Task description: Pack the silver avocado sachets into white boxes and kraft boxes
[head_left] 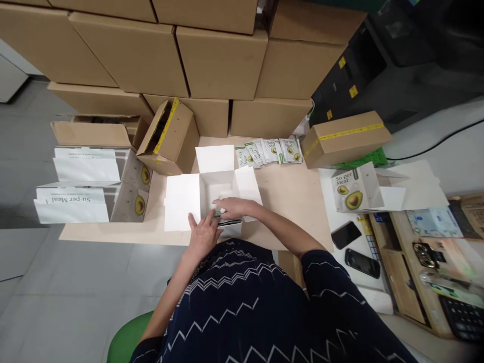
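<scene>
An open white carton (220, 187) stands on the table before me with its flaps folded outward. Inside its near side, partly covered by my hands, are sachets (220, 214) with green print. My left hand (204, 234) is spread over the carton's near left edge, its fingertips reaching toward the sachets. From the right, my right hand (236, 207) reaches inside over the sachets, fingers stretched out and thumb apart; what lies beneath its palm is hidden. Behind the carton's right flap lies an overlapping row of white avocado-print sachets (270, 152).
Two open white avocado-print cartons (77, 204) stand at the table's left end. Brown boxes (221, 63) are stacked along the back. A taped brown box (346, 136), another printed carton (357, 189) and two phones (362, 262) are at the right.
</scene>
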`<state>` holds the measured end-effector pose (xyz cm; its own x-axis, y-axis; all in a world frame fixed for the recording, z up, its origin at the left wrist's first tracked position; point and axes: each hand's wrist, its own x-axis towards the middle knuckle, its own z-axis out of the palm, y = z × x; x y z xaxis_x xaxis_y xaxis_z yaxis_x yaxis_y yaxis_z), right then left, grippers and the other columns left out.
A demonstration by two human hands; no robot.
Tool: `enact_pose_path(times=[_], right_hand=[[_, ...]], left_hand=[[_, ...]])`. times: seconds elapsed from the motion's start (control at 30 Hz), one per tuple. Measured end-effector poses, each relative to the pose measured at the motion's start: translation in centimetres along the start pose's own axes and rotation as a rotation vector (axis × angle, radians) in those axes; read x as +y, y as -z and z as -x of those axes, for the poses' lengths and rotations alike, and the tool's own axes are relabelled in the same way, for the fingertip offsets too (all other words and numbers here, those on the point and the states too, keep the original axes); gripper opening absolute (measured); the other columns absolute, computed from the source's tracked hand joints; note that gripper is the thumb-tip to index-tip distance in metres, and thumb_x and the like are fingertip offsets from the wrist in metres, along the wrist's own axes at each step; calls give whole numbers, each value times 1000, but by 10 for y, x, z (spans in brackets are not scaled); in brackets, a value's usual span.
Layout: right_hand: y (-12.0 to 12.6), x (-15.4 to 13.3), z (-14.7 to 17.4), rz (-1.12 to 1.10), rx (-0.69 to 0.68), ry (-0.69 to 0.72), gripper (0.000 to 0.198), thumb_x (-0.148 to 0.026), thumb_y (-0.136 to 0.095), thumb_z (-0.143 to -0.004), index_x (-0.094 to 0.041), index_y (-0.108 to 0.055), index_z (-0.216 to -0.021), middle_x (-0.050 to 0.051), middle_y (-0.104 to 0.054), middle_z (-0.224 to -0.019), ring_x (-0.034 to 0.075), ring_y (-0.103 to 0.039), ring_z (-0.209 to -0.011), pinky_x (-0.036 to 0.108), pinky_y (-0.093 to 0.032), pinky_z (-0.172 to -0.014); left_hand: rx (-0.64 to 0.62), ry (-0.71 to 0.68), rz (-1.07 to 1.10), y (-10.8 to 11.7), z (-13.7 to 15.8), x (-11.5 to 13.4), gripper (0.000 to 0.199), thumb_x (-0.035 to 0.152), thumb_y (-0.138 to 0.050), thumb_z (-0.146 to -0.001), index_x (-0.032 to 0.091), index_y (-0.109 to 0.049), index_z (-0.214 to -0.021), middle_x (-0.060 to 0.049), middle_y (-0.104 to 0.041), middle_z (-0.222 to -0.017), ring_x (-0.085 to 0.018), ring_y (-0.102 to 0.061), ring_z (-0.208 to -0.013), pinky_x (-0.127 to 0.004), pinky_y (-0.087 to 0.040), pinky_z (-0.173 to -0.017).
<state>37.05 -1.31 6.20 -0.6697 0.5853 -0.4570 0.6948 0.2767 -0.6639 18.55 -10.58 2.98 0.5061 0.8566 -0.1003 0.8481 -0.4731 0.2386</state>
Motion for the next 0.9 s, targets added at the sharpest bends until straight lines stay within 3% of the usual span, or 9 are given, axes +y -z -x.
enact_pose_path(times=[0.07,0.17,0.23,0.3,0.37,0.47,0.57,0.7,0.9], right_hand=[[16,5,14,-232,180,94,43,-29,-63,-90,-19,-57,-132,13,-70,-124,22,-68,-103,33,-53,-84],[51,34,31,-553,636,166,33,-41,-48,-99,-22,-61,-122,6,-73,-109,15,-69,-85,29,-55,-76],[72,67,31,-573,976,47,35,-44,-42,-101,-21,-62,-117,5,-72,-101,15,-68,-81,29,-54,-74],[84,105,22,-395,1114,-207,32,-39,-43,-100,-18,-63,-115,8,-71,-105,19,-66,-91,33,-53,-82],[85,137,7,-92,989,-460,28,-29,-50,-98,-15,-64,-118,15,-68,-118,26,-61,-109,39,-49,-93],[72,167,-18,301,691,-623,40,-17,-52,-94,-13,-58,-134,23,-51,-143,36,-44,-131,49,-39,-103],[55,182,-39,427,585,-641,45,-11,-41,-95,-10,-54,-137,26,-47,-144,38,-40,-131,52,-37,-102],[44,194,-54,439,548,-609,40,-10,-35,-96,-11,-65,-122,24,-55,-133,36,-46,-122,52,-38,-100],[29,186,-44,423,591,-538,36,-16,-36,-99,-14,-62,-123,22,-53,-139,33,-45,-124,47,-36,-102]], left_hand=[[3,0,8,-1,1,-1,30,29,-55,-96,22,-65,-124,-17,-53,-149,-34,-68,-106,-83,-10,-109],[1,9,20,-3,2,-1,30,30,-55,-96,23,-66,-123,-16,-52,-150,-34,-67,-107,-82,-9,-110],[-7,17,24,-4,2,-1,29,30,-55,-96,23,-66,-123,-16,-51,-150,-34,-67,-108,-83,-8,-110],[-15,19,24,-4,1,-1,29,30,-54,-97,23,-66,-123,-17,-51,-151,-34,-66,-109,-83,-8,-110],[-21,15,23,-5,1,-2,29,30,-53,-97,23,-66,-122,-17,-50,-151,-34,-66,-109,-83,-9,-109],[-23,10,18,-6,2,-2,29,30,-53,-98,23,-66,-122,-17,-50,-152,-34,-66,-109,-84,-10,-109],[-17,13,6,-6,3,-2,28,30,-53,-97,23,-67,-121,-16,-50,-152,-33,-66,-109,-83,-9,-111],[-7,21,-2,-6,4,-1,28,30,-53,-97,24,-67,-120,-16,-51,-151,-32,-66,-110,-80,-10,-113],[8,20,7,-7,5,-2,26,29,-55,-96,25,-68,-119,-15,-53,-149,-32,-66,-110,-80,-11,-113]])
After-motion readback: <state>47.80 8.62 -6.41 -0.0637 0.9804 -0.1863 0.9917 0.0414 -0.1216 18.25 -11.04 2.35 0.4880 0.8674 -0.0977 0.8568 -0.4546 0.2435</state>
